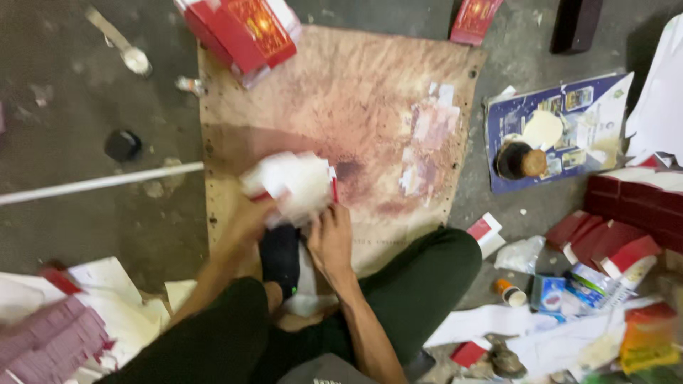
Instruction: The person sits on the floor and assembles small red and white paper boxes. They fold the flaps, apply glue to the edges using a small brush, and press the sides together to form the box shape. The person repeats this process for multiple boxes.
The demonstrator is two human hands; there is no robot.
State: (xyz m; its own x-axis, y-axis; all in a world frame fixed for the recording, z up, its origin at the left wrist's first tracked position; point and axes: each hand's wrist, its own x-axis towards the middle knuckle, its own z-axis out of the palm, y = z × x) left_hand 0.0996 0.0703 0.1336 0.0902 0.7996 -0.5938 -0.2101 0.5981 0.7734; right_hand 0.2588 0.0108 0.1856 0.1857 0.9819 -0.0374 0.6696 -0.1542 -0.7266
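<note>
Bare board [341, 99] ahead; red boxes [242, 28] crowd its far corner.

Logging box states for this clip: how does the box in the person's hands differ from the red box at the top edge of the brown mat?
The box in the hands shows mostly white faces with a thin red edge and is motion-blurred; the red box on the mat shows red faces with a gold-patterned panel and is sharper. The held one is gripped by the left hand and right hand; the other lies untouched. Both look like cardboard cartons.
</note>
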